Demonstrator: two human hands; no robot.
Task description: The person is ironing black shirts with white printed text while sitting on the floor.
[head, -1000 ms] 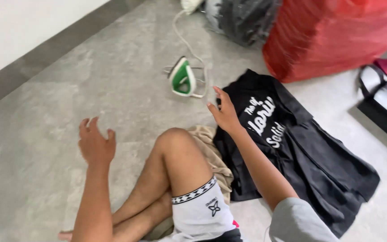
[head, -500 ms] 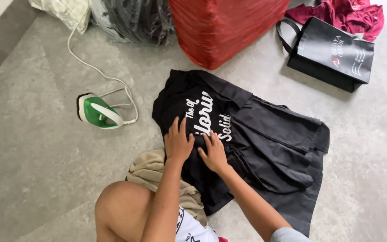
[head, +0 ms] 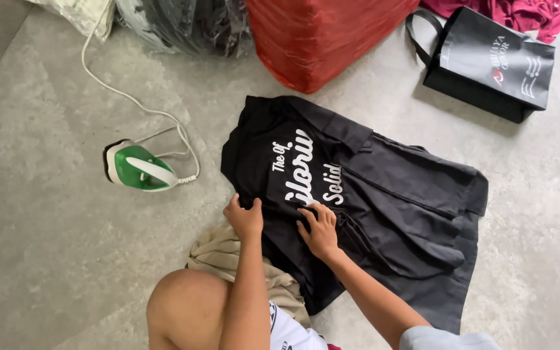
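Observation:
A black shirt [head: 384, 194] with white lettering lies spread on the grey floor in front of me. My left hand [head: 244, 217] grips its near left edge, fingers curled over the cloth. My right hand [head: 321, 230] rests flat on the shirt just below the lettering, fingers spread. A beige cloth [head: 228, 259] is bunched under the shirt's near corner, next to my bent knee [head: 186, 308].
A green and white iron [head: 139, 168] stands on the floor at left, its white cord [head: 121, 91] running to the back. Behind are a red bag [head: 319, 35], a dark plastic-wrapped bundle [head: 183, 26], a black tote bag [head: 490, 65] and maroon cloth [head: 520, 13].
Both hands came down onto the shirt; a second ago my left hand was raised over the bare floor. The view has swung to centre on the shirt.

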